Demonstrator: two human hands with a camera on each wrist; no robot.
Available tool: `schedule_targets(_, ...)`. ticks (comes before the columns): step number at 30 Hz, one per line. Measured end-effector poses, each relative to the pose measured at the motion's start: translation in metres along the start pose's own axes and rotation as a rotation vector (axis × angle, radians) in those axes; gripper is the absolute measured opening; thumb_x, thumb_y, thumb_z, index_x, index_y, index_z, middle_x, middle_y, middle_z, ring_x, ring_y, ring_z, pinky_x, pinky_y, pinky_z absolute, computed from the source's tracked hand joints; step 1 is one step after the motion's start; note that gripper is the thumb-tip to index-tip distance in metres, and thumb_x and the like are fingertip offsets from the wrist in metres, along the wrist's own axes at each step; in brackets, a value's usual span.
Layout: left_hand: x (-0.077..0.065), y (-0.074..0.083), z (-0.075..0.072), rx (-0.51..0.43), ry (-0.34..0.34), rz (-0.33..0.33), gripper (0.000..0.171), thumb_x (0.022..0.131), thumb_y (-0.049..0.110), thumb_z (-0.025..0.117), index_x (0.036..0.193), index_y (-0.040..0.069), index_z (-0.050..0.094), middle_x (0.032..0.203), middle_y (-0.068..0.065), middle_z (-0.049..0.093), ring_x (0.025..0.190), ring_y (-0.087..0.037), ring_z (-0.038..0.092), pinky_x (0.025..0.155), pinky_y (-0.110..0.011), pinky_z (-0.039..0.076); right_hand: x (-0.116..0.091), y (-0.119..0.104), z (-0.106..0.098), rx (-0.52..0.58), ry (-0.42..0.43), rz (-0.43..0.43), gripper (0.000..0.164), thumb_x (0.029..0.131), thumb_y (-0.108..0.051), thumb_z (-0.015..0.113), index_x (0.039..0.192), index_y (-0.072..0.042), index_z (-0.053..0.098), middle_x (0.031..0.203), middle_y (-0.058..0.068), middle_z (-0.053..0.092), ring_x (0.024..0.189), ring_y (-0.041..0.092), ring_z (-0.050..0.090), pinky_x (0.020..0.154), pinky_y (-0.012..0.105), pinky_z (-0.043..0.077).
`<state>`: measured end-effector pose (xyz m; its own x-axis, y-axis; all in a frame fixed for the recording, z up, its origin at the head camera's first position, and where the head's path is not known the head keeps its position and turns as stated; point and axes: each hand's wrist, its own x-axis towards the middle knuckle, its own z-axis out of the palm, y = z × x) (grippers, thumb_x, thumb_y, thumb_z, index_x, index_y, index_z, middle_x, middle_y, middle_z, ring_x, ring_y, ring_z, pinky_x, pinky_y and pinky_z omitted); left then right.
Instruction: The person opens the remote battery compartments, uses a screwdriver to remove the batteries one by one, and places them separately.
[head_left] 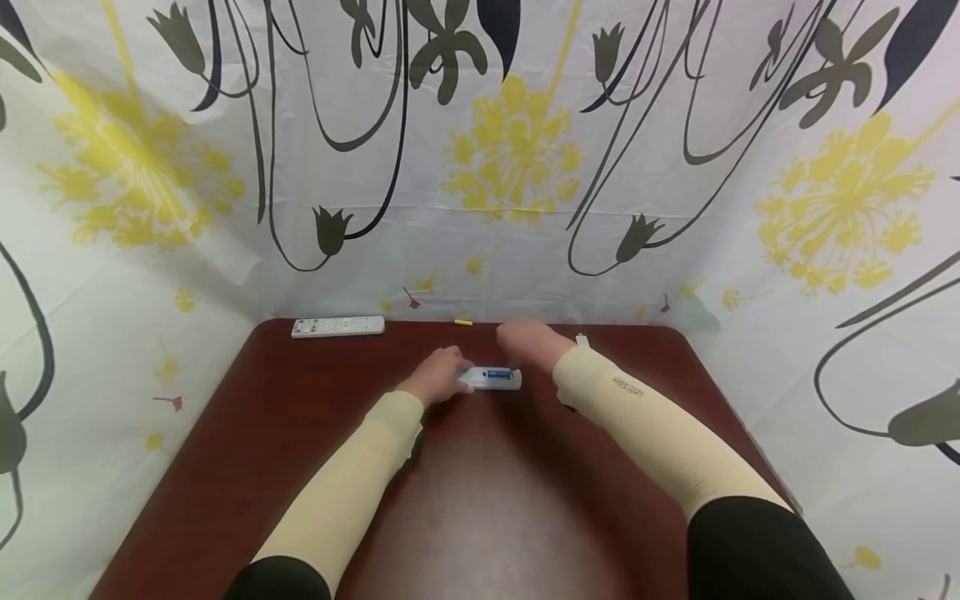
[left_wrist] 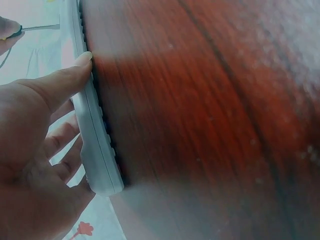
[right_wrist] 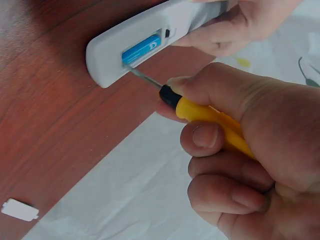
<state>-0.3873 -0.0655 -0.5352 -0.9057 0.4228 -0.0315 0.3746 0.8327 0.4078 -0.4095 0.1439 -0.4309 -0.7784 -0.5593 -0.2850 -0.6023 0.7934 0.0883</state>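
A white remote control (right_wrist: 107, 60) lies button side down on the table, its battery compartment uncovered. My left hand (head_left: 438, 377) holds one end of it, the thumb along the near side and the fingers on the far side. Inside the compartment sits a blue battery (right_wrist: 142, 49). In my right hand (head_left: 531, 343) I grip a screwdriver (right_wrist: 212, 120) with a yellow and black handle. Its metal tip reaches the end of the battery in the right wrist view. A small white battery cover (right_wrist: 20, 209) rests apart from the remote, near the table's far edge.
Another white remote (head_left: 338, 327) lies at the far left of the dark red-brown table (head_left: 480, 500). A small yellow object (head_left: 463, 322) is at the back edge. Patterned white sheeting (head_left: 480, 242) hangs behind and along both sides.
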Motion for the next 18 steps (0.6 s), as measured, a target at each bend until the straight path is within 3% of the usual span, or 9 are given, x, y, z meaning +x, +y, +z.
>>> schedule_targets(5, 0.001, -0.001, 0.001, 0.002, -0.005, -0.009, 0.049, 0.101, 0.032, 0.085, 0.145, 0.014, 0.074, 0.125, -0.007, 0.064, 0.114, -0.024, 0.058, 0.106, -0.042, 0.052, 0.004, -0.002, -0.004, 0.0, -0.042, 0.009, 0.007, 0.103, -0.01, 0.077, 0.109, -0.008, 0.076, 0.096, 0.004, 0.073, 0.087, 0.022, 0.068, 0.087, 0.042, 0.061)
schedule_targets(8, 0.001, -0.002, 0.002, 0.008, -0.011, -0.014, 0.049, 0.101, 0.032, 0.085, 0.146, 0.016, 0.074, 0.126, -0.007, 0.064, 0.115, -0.024, 0.058, 0.107, -0.042, 0.052, 0.003, 0.004, 0.0, 0.012, -0.033, 0.003, 0.001, 0.102, -0.008, 0.076, 0.101, -0.009, 0.075, 0.09, 0.003, 0.07, 0.081, 0.02, 0.065, 0.084, 0.04, 0.06)
schedule_targets(11, 0.001, -0.004, 0.002, 0.007, -0.016, -0.008, 0.05, 0.101, 0.032, 0.085, 0.146, 0.015, 0.074, 0.128, -0.008, 0.064, 0.117, -0.026, 0.058, 0.108, -0.043, 0.051, 0.001, 0.006, 0.006, 0.02, -0.003, 0.001, 0.006, 0.1, -0.007, 0.077, 0.095, -0.009, 0.074, 0.086, 0.002, 0.069, 0.078, 0.02, 0.064, 0.081, 0.039, 0.059)
schedule_targets(18, 0.002, -0.006, 0.001, -0.015, -0.005, 0.018, 0.048, 0.101, 0.03, 0.085, 0.144, 0.013, 0.075, 0.125, -0.009, 0.063, 0.114, -0.025, 0.058, 0.105, -0.043, 0.053, -0.006, -0.016, 0.003, -0.124, 0.064, -0.046, 0.005, 0.103, -0.007, 0.077, 0.109, -0.007, 0.077, 0.101, 0.009, 0.076, 0.095, 0.026, 0.074, 0.09, 0.042, 0.062)
